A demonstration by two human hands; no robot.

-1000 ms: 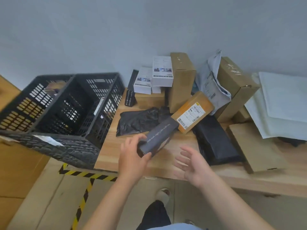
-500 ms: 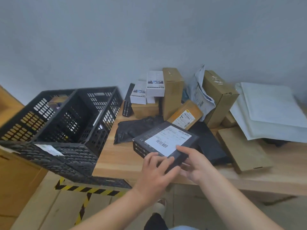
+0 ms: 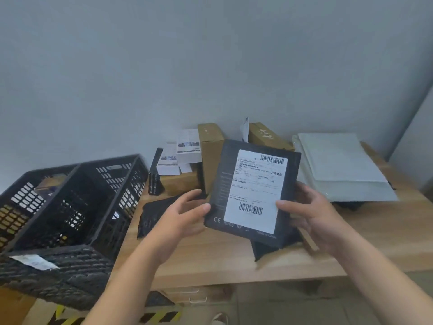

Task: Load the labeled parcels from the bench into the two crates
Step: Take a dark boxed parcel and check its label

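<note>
Up comes the black box parcel [image 3: 221,184]: half a second ago it lay low and flat over the bench edge, and now it stands tipped upright with its white label [image 3: 255,188] square to the camera.

Far left, the left crate [image 3: 39,174] shows something brown inside, too dim to name. The right crate [image 3: 110,161] sits beside it against the end of the bench [image 3: 234,261], and what shows of its floor looks free. A black poly bag [image 3: 152,214] lies crumpled on the wood just past it.

The left hand [image 3: 180,219] is clamped on the parcel's lower left edge, thumb on the front face, fingers curled behind. The parcel hangs in the air above the bench, clear of the brown cartons [image 3: 209,146] behind it. The right hand [image 3: 314,214] grips the opposite edge, thumb pressed on the label's margin. Further right, a stack of white mailers [image 3: 339,165] waits untouched.

This looks like the label check before loading. To do it well, I'd say read the label while it's steady, then swing left with both hands on. Lift the lower edge clear of the right crate's rim, since those lattice walls could snag a corner. Lay the parcel down flat against a wall, label up, so later parcels can stack tidily. Don't drop it from height, because a rigid box like this may hold something fragile.
</note>
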